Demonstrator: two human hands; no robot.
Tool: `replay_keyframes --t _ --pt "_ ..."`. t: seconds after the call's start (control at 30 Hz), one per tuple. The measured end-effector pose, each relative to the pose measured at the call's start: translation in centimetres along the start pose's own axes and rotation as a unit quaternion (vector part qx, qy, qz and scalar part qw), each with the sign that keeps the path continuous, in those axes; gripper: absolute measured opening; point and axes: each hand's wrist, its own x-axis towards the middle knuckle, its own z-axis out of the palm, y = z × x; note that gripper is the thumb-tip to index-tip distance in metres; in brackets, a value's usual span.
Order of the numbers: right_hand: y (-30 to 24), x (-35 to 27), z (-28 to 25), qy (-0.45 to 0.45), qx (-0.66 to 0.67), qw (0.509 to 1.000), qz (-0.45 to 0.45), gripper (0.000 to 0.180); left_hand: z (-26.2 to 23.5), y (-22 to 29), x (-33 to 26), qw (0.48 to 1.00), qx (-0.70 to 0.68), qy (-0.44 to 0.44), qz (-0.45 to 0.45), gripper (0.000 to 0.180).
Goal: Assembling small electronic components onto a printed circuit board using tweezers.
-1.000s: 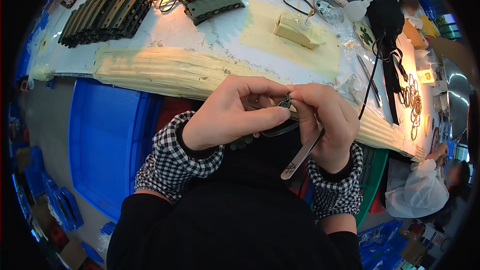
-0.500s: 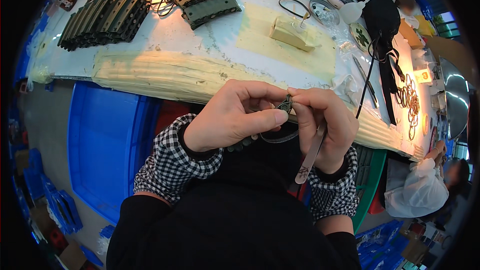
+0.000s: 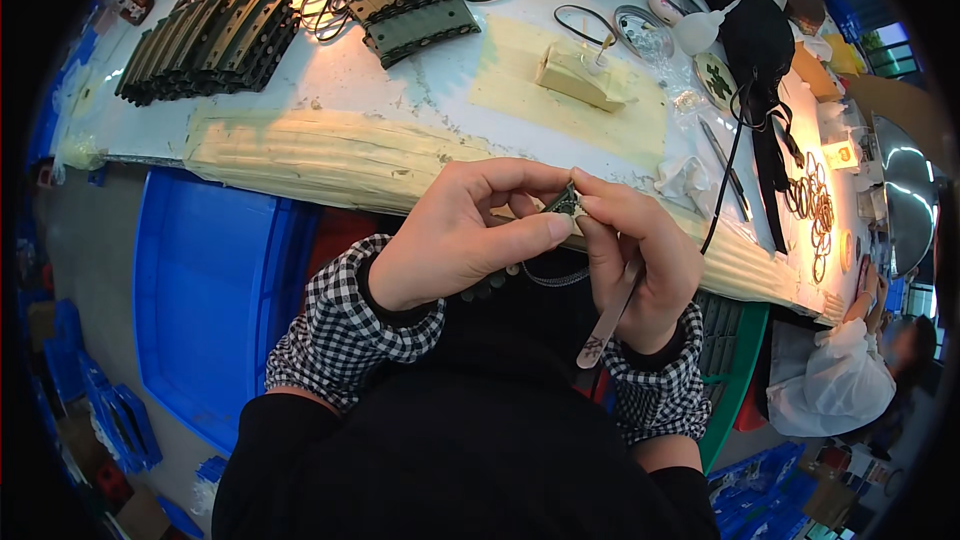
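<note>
The left hand (image 3: 455,240) and right hand (image 3: 635,250) are pinching, fingertips closed, a small dark green part (image 3: 565,204) just near of the counter (image 3: 420,105) edge; the right is also gripping a flat stick (image 3: 607,325); the part is probably light, stiff, best gripped by its edges.

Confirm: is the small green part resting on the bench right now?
No, both hands pinch the small green part above the bench.

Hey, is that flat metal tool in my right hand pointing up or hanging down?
Hanging down. The flat metal tool runs from the right hand toward the checked cuff, its free end lowest.
</note>
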Motion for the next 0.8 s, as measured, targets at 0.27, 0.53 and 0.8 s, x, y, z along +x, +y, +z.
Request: replay_keyframes --t 0.27,0.53,0.8 --pt "-0.7 0.6 0.0 -0.018 0.026 0.998 0.045 0.018 0.1 -0.7 0.1 0.998 0.016 0.026 0.062 0.039" --pt "-0.7 1.0 -0.4 -0.059 -0.08 0.994 -0.043 0.018 -0.2 -0.4 -0.1 0.999 0.026 0.021 0.013 0.039" --pt "-0.7 0.5 0.1 -0.027 -0.078 0.996 -0.027 0.021 0.5 -1.3 0.3 0.996 -0.022 0.056 0.064 0.036"
